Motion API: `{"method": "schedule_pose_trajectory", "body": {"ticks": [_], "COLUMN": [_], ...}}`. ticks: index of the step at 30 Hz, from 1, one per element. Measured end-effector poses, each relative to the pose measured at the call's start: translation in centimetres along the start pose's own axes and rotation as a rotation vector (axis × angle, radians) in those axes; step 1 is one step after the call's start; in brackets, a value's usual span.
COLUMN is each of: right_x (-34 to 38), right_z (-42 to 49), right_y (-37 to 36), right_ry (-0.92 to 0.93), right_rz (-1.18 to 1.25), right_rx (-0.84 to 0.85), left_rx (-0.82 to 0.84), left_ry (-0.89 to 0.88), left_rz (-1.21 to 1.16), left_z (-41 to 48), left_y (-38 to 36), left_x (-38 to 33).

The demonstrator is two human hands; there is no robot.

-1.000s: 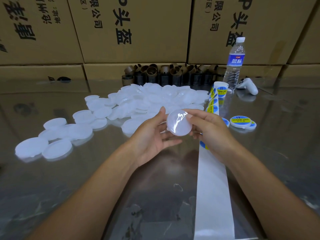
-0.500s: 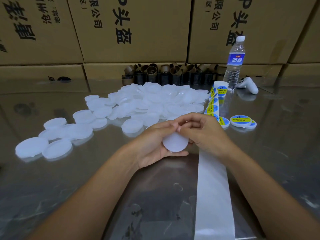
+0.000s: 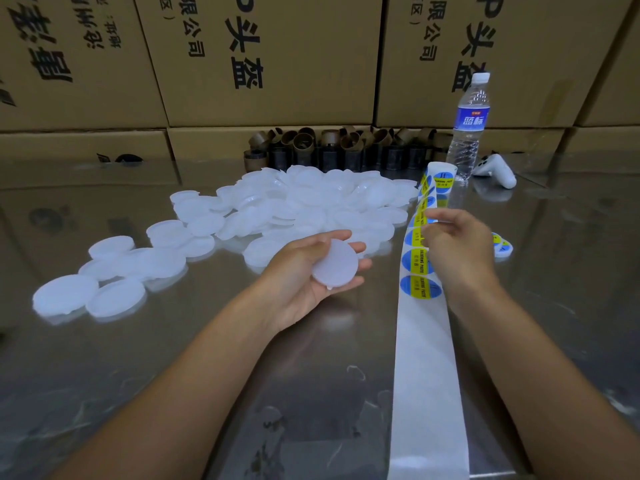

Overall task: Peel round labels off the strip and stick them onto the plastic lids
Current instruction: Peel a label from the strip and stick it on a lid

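Right hand (image 3: 453, 244) has left the lid and now pinches a round label (image 3: 418, 220) on the strip (image 3: 426, 358), right of mid-bench. Left hand (image 3: 301, 275) cradles the blank lid (image 3: 335, 264), fingers curled round it. Peel likely starting; sticking comes next.

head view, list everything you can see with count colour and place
held lid: one, white, left palm
loose lids: many, white, heaped mid-table
label strip: one, white with blue-yellow labels, right of centre
label roll: one, white, strip's far end
labelled lids: count unclear, blue-yellow, behind right hand
water bottle: one, clear, back right
controller: one, white, beside bottle
cardboard rings: many, brown, back
cartons: several, brown, behind table
table: one, shiny metal, underneath
left hand: holds lid
right hand: pinches strip
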State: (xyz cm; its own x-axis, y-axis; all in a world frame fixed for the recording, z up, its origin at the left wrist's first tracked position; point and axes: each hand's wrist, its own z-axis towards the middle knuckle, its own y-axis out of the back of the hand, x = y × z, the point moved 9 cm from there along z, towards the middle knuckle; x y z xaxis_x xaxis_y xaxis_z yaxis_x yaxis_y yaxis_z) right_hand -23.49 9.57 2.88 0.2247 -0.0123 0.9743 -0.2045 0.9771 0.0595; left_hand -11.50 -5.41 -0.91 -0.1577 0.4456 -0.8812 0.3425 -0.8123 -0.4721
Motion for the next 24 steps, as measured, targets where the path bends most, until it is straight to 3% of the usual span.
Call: {"method": "schedule_pose_trajectory", "body": {"ticks": [6, 13, 20, 24], "right_x": [-2.4, -3.3, -4.0, -3.7], "right_z": [0.9, 0.4, -0.7, -1.9], "right_y": [2.5, 1.9, -1.0, -2.8], "right_ry": [-0.220, -0.364, -0.447, -0.409], "right_rz": [0.019, -0.095, 0.043, -0.067], "right_rx": [-0.159, -0.084, 0.195, 0.368], "left_rx": [-0.031, -0.038, -0.046, -0.088], "left_ry": [-0.008, -0.026, -0.032, -0.036], "left_rz": [-0.044, -0.024, -0.036, -0.067], "left_z": [-0.1, -0.2, -0.2, -0.1], "left_y": [0.3, 0.3, 0.4, 0.7], "left_x": [-0.1, -0.4, -0.5, -0.6]}}
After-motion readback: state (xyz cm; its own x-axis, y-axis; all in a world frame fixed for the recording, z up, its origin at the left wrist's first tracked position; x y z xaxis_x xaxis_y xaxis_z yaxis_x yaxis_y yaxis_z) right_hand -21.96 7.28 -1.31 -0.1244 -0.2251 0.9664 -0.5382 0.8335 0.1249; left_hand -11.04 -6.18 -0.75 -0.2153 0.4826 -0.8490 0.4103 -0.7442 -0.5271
